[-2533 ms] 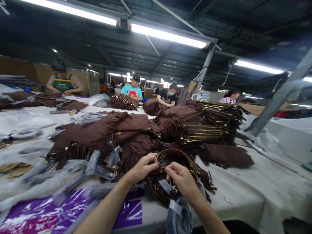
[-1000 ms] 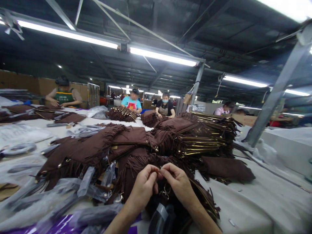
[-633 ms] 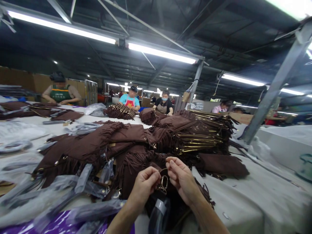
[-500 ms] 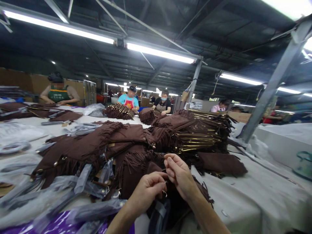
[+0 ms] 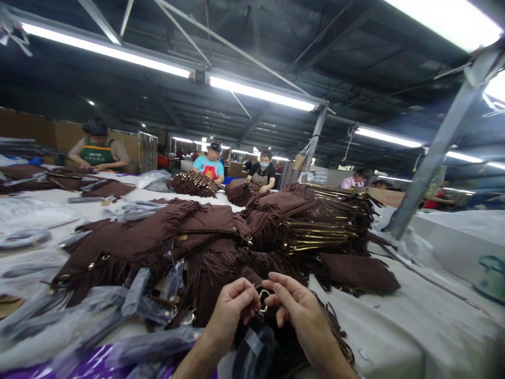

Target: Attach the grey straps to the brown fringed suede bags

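Observation:
A gold snap hook (image 5: 263,301) is between my two hands, low in the middle of the view. My left hand (image 5: 232,311) is closed, with thumb and forefinger pinching the hook's lower end. On the other side, my right hand (image 5: 294,301) has its fingertips bent together at the hook's upper edge; what they pinch is hidden. Beneath both hands lies a dark brown fringed bag (image 5: 248,275), partly covered by them. A strap wrapped in clear plastic (image 5: 254,350) hangs below the left hand.
Brown fringed bags (image 5: 138,231) are heaped ahead, beside a stack with gold zippers (image 5: 319,237). Plastic-wrapped straps (image 5: 153,342) and a purple sheet (image 5: 84,363) lie at left. Co-workers (image 5: 209,166) stand across the table (image 5: 379,326). A metal post (image 5: 430,173) rises at right.
Both hands have turned around the snap hook, which now shows clearly between them. The right hand has dropped lower, its fingers down beside the hook.

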Action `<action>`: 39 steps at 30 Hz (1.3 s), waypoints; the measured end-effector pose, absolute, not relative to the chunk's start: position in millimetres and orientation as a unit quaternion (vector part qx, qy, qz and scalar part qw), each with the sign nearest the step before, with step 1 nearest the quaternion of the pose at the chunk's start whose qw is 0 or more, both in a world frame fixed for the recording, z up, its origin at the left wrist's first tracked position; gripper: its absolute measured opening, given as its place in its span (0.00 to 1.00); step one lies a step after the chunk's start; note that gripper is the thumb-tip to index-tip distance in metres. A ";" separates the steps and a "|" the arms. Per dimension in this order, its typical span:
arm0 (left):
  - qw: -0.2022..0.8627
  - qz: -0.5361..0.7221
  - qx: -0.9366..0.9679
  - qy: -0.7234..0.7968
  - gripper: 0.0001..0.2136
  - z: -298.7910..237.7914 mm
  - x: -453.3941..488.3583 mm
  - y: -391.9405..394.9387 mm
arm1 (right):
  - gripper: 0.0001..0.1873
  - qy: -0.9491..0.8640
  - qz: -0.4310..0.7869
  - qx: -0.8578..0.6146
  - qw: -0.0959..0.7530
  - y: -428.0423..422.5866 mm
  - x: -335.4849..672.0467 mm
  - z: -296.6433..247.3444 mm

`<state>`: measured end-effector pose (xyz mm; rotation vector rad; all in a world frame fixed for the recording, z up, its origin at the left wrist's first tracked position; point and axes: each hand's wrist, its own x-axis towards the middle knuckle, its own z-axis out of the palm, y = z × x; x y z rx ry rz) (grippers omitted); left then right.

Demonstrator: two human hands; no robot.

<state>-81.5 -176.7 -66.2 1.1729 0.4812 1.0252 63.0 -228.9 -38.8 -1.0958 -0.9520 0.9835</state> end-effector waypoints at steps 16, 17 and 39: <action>0.567 0.431 0.649 0.266 0.12 -57.3 -86.6 -187.7 | 0.22 -0.447 0.461 -0.462 0.611 -237.0 61.3 -44.9; 0.539 0.431 0.671 0.270 0.12 -55.5 -87.1 -189.9 | 0.22 -0.457 0.457 -0.465 0.604 -238.7 61.4 -44.7; 0.414 0.440 0.754 0.258 0.11 -58.6 -80.7 -195.8 | 0.14 -0.558 0.373 -0.472 0.571 -240.6 65.4 -53.4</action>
